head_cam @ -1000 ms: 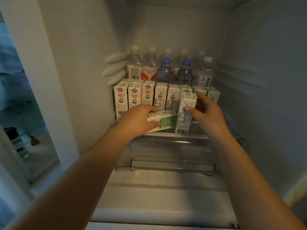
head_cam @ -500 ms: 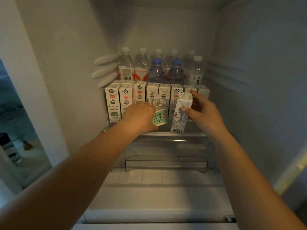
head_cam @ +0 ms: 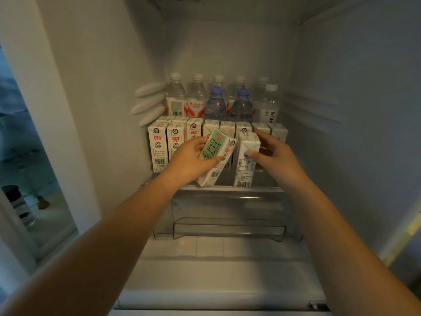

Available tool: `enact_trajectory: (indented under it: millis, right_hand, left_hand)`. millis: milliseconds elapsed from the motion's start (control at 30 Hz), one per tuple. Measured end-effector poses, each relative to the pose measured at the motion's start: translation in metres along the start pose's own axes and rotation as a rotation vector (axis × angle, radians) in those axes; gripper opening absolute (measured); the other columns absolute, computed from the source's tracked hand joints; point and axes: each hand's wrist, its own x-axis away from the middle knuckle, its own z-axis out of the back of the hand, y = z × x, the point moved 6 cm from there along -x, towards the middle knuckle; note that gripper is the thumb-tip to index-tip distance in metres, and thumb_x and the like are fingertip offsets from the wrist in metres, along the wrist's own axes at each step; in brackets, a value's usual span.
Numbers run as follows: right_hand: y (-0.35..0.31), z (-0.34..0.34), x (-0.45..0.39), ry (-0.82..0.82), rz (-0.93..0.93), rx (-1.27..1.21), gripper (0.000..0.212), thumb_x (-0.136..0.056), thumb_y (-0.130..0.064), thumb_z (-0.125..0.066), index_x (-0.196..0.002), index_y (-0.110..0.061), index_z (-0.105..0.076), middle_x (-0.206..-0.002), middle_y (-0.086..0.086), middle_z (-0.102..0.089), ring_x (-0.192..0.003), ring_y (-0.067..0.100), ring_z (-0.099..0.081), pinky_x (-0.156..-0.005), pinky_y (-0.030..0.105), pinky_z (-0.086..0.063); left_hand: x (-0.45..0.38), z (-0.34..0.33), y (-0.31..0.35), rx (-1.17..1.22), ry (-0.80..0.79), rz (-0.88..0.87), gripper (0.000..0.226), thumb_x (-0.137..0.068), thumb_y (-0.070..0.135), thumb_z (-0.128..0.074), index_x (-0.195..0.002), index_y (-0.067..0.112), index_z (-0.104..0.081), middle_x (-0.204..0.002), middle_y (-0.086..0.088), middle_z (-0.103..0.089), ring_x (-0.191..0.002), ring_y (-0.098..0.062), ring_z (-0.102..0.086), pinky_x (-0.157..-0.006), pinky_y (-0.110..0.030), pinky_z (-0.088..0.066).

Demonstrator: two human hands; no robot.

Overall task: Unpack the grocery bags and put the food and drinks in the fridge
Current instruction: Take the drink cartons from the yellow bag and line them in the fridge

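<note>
Left hand [head_cam: 190,160] wrapped round green milk carton [head_cam: 215,156]: thumb across the lower front face, fingers curled over the far side edge. Carton tilted, top leaning away to the right, bottom corner down at the shelf edge [head_cam: 227,189] just below the palm. Rectangular paperboard brick, smooth printed skin; pale green panel with large dark characters and "PURE MILK", small red mark near the top, white side panel with fine print and a barcode.

Right hand [head_cam: 276,159] pinching white carton [head_cam: 247,161]: thumb tip pressed on the near face, fingers extended past the carton's far side, over the top of the row behind. White carton upright on the shelf, folded gable flaps at the top, nutrition table and barcode on the near face. Stands just right of the green carton, between the two hands; cannot tell whether the two cartons touch.

Beyond both hands, row of cartons [head_cam: 175,142]: same brick shape, white with red logos and round emblems, packed side by side. Further back, water bottles [head_cam: 197,99]: clear ribbed plastic, white caps, red-and-white labels; two bluish ones with blue caps [head_cam: 216,103]; one at the right end with dark characters.

Left of the left hand, three smooth white oval ribs [head_cam: 149,100] on the fridge wall. Below the wrists, a clear plastic drawer [head_cam: 227,229], glossy, with a moulded handle lip.
</note>
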Motion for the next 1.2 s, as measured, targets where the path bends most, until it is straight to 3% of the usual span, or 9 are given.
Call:
enact_trajectory:
  millis: [133, 233, 467, 567, 667, 800, 933, 1067, 1200]
  right_hand:
    - [0.003, -0.006, -0.005, -0.064, -0.018, -0.02, 0.061, -0.085, -0.006, -0.062, -0.139, -0.025, -0.04, -0.121, -0.011, -0.06, -0.112, 0.01, -0.058, -0.093, 0.043, -0.051]
    - [0.005, -0.01, -0.006, -0.064, -0.015, -0.037, 0.061, -0.087, -0.007, -0.061, -0.139, -0.027, -0.039, -0.12, -0.015, -0.058, -0.115, 0.011, -0.056, -0.095, 0.044, -0.05]
    - [0.006, -0.016, -0.011, -0.052, -0.009, -0.05, 0.067, -0.088, -0.006, -0.059, -0.144, -0.028, -0.03, -0.121, -0.015, -0.055, -0.111, 0.005, -0.055, -0.093, 0.036, -0.05]
    - [0.0, -0.02, -0.013, -0.051, 0.01, -0.016, 0.064, -0.088, -0.007, -0.059, -0.143, -0.027, -0.032, -0.12, -0.015, -0.053, -0.102, -0.004, -0.054, -0.087, 0.024, -0.051]
    - [0.0, -0.025, -0.015, -0.043, 0.021, 0.024, 0.06, -0.088, -0.008, -0.06, -0.141, -0.026, -0.036, -0.116, -0.015, -0.055, -0.106, 0.0, -0.056, -0.091, 0.027, -0.05]
    - [0.004, -0.032, -0.016, -0.039, 0.031, 0.071, 0.065, -0.084, -0.011, -0.065, -0.141, -0.024, -0.036, -0.12, -0.013, -0.055, -0.116, 0.006, -0.052, -0.097, 0.03, -0.046]
    - [0.013, -0.041, -0.011, -0.076, 0.042, 0.262, 0.063, -0.079, -0.01, -0.07, -0.134, -0.027, -0.044, -0.111, -0.017, -0.059, -0.11, 0.002, -0.053, -0.094, 0.025, -0.042]
    - [0.01, -0.05, -0.004, -0.027, 0.137, 0.329, 0.058, -0.078, -0.002, -0.069, -0.128, -0.024, -0.048, -0.105, -0.017, -0.057, -0.096, -0.009, -0.05, -0.074, -0.005, -0.033]
    - [0.01, -0.062, -0.007, 0.019, 0.178, 0.324, 0.063, -0.078, -0.001, -0.069, -0.132, -0.023, -0.045, -0.113, -0.013, -0.059, -0.097, -0.012, -0.05, -0.072, -0.008, -0.032]
  left_hand:
    - [-0.004, -0.006, -0.015, 0.28, -0.043, 0.111, 0.059, -0.081, 0.009, -0.068, -0.132, 0.018, -0.04, -0.126, 0.0, -0.057, -0.109, -0.01, -0.058, -0.094, -0.032, -0.049]
    - [-0.007, -0.01, -0.018, 0.282, -0.092, 0.129, 0.07, -0.081, 0.003, -0.067, -0.138, 0.02, -0.03, -0.129, -0.005, -0.055, -0.112, -0.014, -0.056, -0.093, -0.034, -0.048]
    - [-0.022, -0.002, -0.009, -0.035, -0.084, 0.021, 0.075, -0.075, 0.02, -0.076, -0.139, 0.015, -0.037, -0.13, -0.003, -0.056, -0.118, -0.017, -0.054, -0.102, -0.043, -0.044]
    - [-0.022, 0.0, 0.0, -0.119, -0.126, -0.063, 0.093, -0.074, 0.013, -0.076, -0.147, 0.027, -0.02, -0.138, -0.003, -0.048, -0.121, -0.017, -0.052, -0.101, -0.043, -0.045]
    - [-0.02, 0.001, 0.005, -0.278, -0.139, -0.157, 0.099, -0.076, 0.016, -0.075, -0.145, 0.041, -0.01, -0.138, -0.001, -0.047, -0.123, -0.016, -0.05, -0.101, -0.043, -0.044]
    - [-0.013, 0.01, 0.018, -0.642, -0.032, -0.32, 0.079, -0.078, 0.026, -0.073, -0.144, 0.025, -0.03, -0.149, -0.001, -0.032, -0.136, -0.018, -0.031, -0.111, -0.035, -0.027]
    - [-0.002, 0.014, 0.026, -0.929, 0.052, -0.445, 0.085, -0.074, 0.034, -0.076, -0.144, 0.017, -0.031, -0.15, -0.001, -0.03, -0.138, -0.02, -0.023, -0.111, -0.037, -0.019]
    - [0.005, 0.015, 0.016, -0.993, 0.117, -0.407, 0.093, -0.069, 0.036, -0.079, -0.144, 0.017, -0.028, -0.148, -0.002, -0.034, -0.138, -0.02, -0.024, -0.114, -0.046, -0.007]
    - [0.003, 0.016, 0.011, -1.017, 0.18, -0.391, 0.092, -0.067, 0.038, -0.079, -0.142, 0.017, -0.033, -0.146, -0.003, -0.037, -0.137, -0.022, -0.028, -0.113, -0.053, -0.001]
